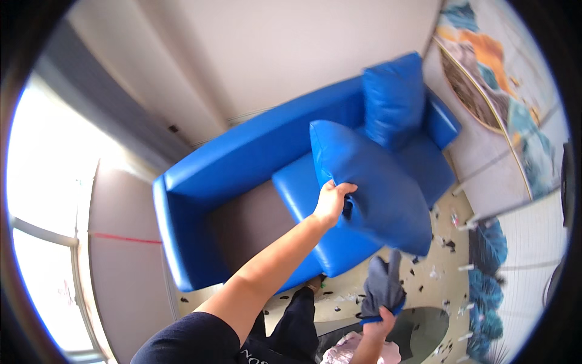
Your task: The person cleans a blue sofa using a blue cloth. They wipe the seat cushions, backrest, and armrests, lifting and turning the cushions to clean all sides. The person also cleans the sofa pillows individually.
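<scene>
My left hand (334, 200) grips the edge of a blue leather-look cushion (386, 191), raised above the seat of a blue sofa (254, 141). In my right hand (382, 321), below the cushion, is a grey cloth with blue edging (384, 286). Under the held cushion a blue seat cushion (300, 182) lies askew on the sofa. To its left the brown-grey seat base (254, 218) is exposed. A second blue cushion (393, 100) leans in the sofa's right corner.
Dark scraps (450, 245) and pale bits litter the floor. A dark oval surface (427, 327) and a pink-white cloth (350, 350) lie at the bottom. Patterned panels (486, 104) stand on the right. A window (50, 182) and a grey curtain (104, 86) are on the left.
</scene>
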Available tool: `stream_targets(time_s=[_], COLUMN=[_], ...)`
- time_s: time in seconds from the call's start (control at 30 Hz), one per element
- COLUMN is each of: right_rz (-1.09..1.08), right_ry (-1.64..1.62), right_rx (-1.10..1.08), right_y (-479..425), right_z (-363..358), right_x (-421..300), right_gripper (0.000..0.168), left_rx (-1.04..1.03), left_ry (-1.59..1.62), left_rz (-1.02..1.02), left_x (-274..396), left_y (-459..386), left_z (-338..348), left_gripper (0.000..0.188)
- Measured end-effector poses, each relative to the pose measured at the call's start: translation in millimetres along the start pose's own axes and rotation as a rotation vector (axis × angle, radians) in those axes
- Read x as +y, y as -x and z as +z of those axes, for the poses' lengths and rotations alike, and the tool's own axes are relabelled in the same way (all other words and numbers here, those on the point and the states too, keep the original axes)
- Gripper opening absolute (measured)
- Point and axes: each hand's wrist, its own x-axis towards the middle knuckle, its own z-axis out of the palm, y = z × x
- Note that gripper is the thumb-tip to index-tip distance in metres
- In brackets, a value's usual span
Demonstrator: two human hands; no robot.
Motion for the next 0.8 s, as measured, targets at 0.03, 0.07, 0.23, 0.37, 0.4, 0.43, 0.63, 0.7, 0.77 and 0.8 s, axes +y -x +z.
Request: stream_targets(time_s=[0.03, 0.07, 0.23, 0.37, 0.4, 0.43, 0.63, 0.7, 0.77, 0.8], right_rz=[0.003, -0.014, 0.055, 0.080, 0.052, 0.085, 0.195, 0.036, -0.320, -0.478], right_ry=[-0.053, -0.045, -0.065, 0.029, 0.062, 0.083, 0.312, 0.547, 0.796, 0.865], right_rx=[-0.105, -0.160, -0.635, -0.837, -0.833, -0.937, -1.341, -1.500, -1.771, -1.868], right_y=[9, 19, 70, 126, 142, 160, 240, 260, 273, 282], right_z=[10, 21, 68, 122, 131, 151, 226, 242, 262, 270], right_x=[-4, -6, 18, 72, 89, 99, 158, 183, 219, 239], right_gripper=[0.079, 0.080, 0.077, 0.082, 0.085, 0.087, 0.078, 0.068, 0.065, 0.067], left_rx=[-0.033, -0.082, -0.069, -0.089, -0.058, -0.041, 0.096, 0.130, 0.342, 0.404], left_ry=[0.076, 0.152, 0.209, 0.363, 0.346, 0.337, 0.398, 0.449, 0.485, 0.457], left_rz=[0.036, 0.036, 0.150, 0.194, 0.216, 0.230, 0.561, 0.504, 0.428, 0.358], left_x=[23, 46, 117, 162, 173, 188, 210, 191, 157, 129], left_y=[20, 47, 167, 251, 274, 295, 405, 426, 432, 430], left_z=[-17, -36, -125, -190, -217, -240, -373, -414, -439, -459], left_gripper=[0.025, 0.022, 0.017, 0.018, 0.021, 0.023, 0.075, 0.075, 0.072, 0.067])
